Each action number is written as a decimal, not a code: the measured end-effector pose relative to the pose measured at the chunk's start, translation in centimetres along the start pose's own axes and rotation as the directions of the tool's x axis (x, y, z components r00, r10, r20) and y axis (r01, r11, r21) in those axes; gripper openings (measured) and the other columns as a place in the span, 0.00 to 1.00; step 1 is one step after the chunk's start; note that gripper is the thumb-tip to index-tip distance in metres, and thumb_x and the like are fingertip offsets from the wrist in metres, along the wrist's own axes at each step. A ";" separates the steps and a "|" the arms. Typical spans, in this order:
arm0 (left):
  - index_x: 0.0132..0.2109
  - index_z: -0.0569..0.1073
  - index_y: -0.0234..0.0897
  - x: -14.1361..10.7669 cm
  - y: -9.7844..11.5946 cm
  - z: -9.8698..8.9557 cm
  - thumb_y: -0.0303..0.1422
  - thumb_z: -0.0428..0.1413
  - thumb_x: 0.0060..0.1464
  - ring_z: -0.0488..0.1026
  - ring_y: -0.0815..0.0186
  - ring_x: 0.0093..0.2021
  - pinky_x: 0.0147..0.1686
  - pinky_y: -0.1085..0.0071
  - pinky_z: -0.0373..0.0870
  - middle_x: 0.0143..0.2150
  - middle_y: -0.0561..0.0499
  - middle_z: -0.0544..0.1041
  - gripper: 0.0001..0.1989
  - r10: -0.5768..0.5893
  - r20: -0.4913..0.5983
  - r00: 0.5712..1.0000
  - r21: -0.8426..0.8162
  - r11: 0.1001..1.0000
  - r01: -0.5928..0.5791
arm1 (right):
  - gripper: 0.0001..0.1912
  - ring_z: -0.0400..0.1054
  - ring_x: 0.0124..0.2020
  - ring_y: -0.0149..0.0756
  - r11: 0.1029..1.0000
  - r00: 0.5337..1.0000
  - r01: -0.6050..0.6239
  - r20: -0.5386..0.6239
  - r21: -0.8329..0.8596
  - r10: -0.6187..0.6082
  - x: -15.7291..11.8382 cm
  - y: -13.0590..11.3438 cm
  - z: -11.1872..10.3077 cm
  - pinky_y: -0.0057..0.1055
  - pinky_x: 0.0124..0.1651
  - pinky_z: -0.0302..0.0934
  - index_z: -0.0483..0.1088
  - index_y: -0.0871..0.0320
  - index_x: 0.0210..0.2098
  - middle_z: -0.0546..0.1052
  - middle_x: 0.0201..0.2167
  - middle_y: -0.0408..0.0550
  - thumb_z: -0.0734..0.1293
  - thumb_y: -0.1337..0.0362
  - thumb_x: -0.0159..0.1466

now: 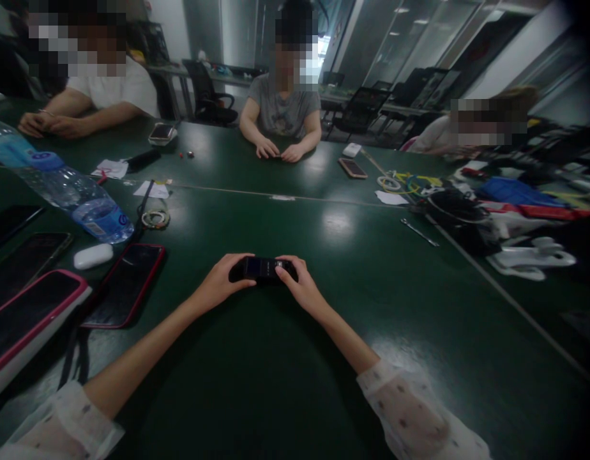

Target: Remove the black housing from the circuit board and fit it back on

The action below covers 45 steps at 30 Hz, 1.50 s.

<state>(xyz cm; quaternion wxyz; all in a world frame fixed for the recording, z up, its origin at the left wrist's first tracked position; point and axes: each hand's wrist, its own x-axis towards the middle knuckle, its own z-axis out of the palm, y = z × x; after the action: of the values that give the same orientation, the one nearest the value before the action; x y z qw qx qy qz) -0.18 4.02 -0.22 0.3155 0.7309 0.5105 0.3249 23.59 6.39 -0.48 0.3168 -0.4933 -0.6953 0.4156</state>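
Observation:
A small black device with a dark screen on its left part and small light markings on its right part is held level over the green table. My left hand grips its left end, thumb along the near edge and fingers at the far edge. Around the right end is my right hand, with the thumb lying on the face near the markings. The undersides of the device and of my fingers are hidden.
Left: water bottle, red-edged phone, pink-edged phone, white case, coiled cord. Right: a wrench, white tool, cables and a blue item. Three people sit around the table, beyond a phone.

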 end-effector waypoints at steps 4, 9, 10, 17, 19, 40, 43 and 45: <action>0.60 0.63 0.47 0.0 -0.1 0.1 0.40 0.61 0.53 0.66 0.54 0.56 0.54 0.49 0.63 0.57 0.46 0.68 0.29 -0.023 -0.002 1.000 0.009 1.000 0.023 | 0.20 0.61 0.53 0.42 0.999 0.999 0.042 -0.003 0.018 -0.042 -0.1 0.1 0.0 0.48 0.59 0.56 0.62 0.48 0.53 0.65 0.50 0.49 0.63 0.50 0.63; 0.61 0.62 0.47 -0.1 0.0 0.1 0.38 0.60 0.54 0.65 0.55 0.57 0.55 0.50 0.62 0.57 0.46 0.67 0.29 -0.001 0.000 1.000 0.031 1.000 0.001 | 0.31 0.61 0.55 0.43 0.995 0.994 0.104 0.023 0.014 -0.104 -0.2 0.2 -0.1 0.46 0.59 0.57 0.58 0.49 0.56 0.65 0.53 0.49 0.71 0.53 0.56; 0.61 0.62 0.47 -0.1 0.0 0.1 0.38 0.60 0.54 0.65 0.55 0.57 0.56 0.51 0.62 0.57 0.46 0.67 0.29 0.005 -0.001 1.000 0.034 0.999 -0.005 | 0.32 0.61 0.55 0.43 0.994 0.994 0.105 0.022 0.009 -0.105 -0.2 0.3 -0.1 0.46 0.59 0.57 0.58 0.49 0.56 0.64 0.53 0.49 0.71 0.54 0.56; 0.62 0.60 0.47 -0.1 -0.2 0.2 0.37 0.61 0.53 0.65 0.55 0.57 0.55 0.51 0.63 0.57 0.46 0.67 0.31 0.007 0.001 1.000 0.045 0.999 -0.007 | 0.29 0.61 0.54 0.44 0.992 0.992 0.121 -0.018 -0.027 -0.122 -0.2 0.3 -0.1 0.47 0.58 0.57 0.60 0.48 0.54 0.65 0.52 0.49 0.72 0.57 0.56; 0.62 0.59 0.47 -0.1 -0.2 0.2 0.37 0.61 0.53 0.65 0.54 0.57 0.54 0.50 0.63 0.58 0.45 0.67 0.32 0.003 0.007 1.000 0.060 0.998 -0.003 | 0.27 0.60 0.54 0.46 0.988 0.989 0.143 -0.034 -0.062 -0.146 -0.3 0.2 -0.1 0.49 0.57 0.57 0.62 0.47 0.53 0.66 0.51 0.49 0.72 0.57 0.56; 0.63 0.58 0.43 0.0 -1.3 0.8 0.35 0.59 0.54 0.66 0.55 0.57 0.56 0.52 0.63 0.57 0.44 0.68 0.31 0.049 -0.032 0.998 0.092 0.995 -0.046 | 0.25 0.66 0.48 0.42 0.985 0.970 0.174 -0.171 0.007 -0.171 -0.1 0.9 0.2 0.43 0.53 0.61 0.64 0.51 0.50 0.70 0.47 0.47 0.72 0.57 0.55; 0.62 0.59 0.42 0.0 -1.5 0.8 0.34 0.60 0.54 0.67 0.55 0.56 0.54 0.52 0.64 0.56 0.43 0.68 0.30 0.046 -0.037 0.998 0.082 0.996 -0.042 | 0.26 0.66 0.49 0.42 0.978 0.955 0.207 -0.220 0.018 -0.198 -0.4 0.8 0.2 0.43 0.54 0.61 0.64 0.51 0.51 0.70 0.47 0.48 0.72 0.58 0.55; 0.61 0.61 0.41 0.0 -1.5 0.8 0.34 0.60 0.54 0.67 0.55 0.55 0.54 0.53 0.64 0.56 0.43 0.69 0.29 0.046 -0.041 0.998 0.073 0.996 -0.043 | 0.26 0.66 0.49 0.42 0.974 0.942 0.228 -0.255 0.013 -0.218 -0.6 0.3 0.0 0.43 0.53 0.61 0.64 0.51 0.50 0.70 0.47 0.48 0.72 0.58 0.55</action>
<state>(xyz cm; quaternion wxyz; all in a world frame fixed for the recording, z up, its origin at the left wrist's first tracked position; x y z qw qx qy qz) -0.36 4.31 -1.85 0.2708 0.7460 0.5121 0.3286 23.90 5.85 -0.79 0.4577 -0.4535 -0.6919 0.3256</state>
